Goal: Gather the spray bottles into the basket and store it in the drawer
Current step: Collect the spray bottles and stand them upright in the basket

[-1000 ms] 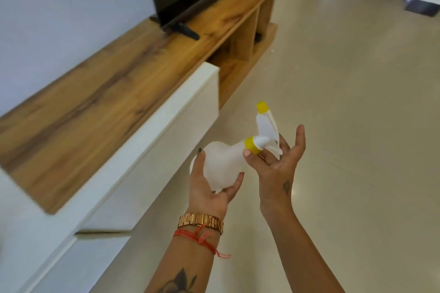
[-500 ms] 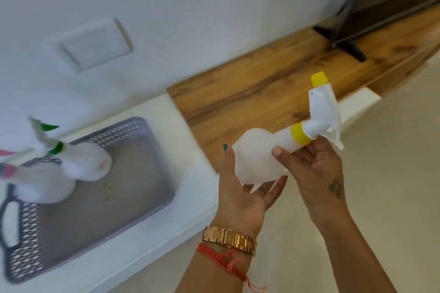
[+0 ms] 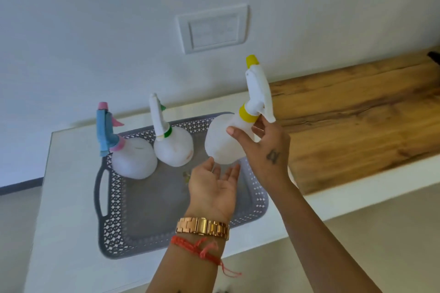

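A grey perforated basket [image 3: 112, 216] lies on the white cabinet top [image 3: 69, 197]. Two white spray bottles stand in its far end: one with a blue and pink head [image 3: 133, 159] at the left, one with a green collar [image 3: 172, 147] beside it. My right hand [image 3: 264, 147] grips the neck of a third white bottle with a yellow collar and nozzle [image 3: 223, 143], holding it upright over the basket's far right part. My left hand [image 3: 213, 190] is palm up just under that bottle's base, fingers spread, fingertips at or near the base.
A wooden shelf top [image 3: 357, 126] runs off to the right of the white cabinet. A white wall socket plate [image 3: 213, 28] sits on the wall behind the basket. The floor [image 3: 381, 233] shows at the lower right.
The view has swung left from the TV stand to the basket. Both hands carried the yellow-capped bottle over the basket, and my left hand has slipped from its side to under its base.
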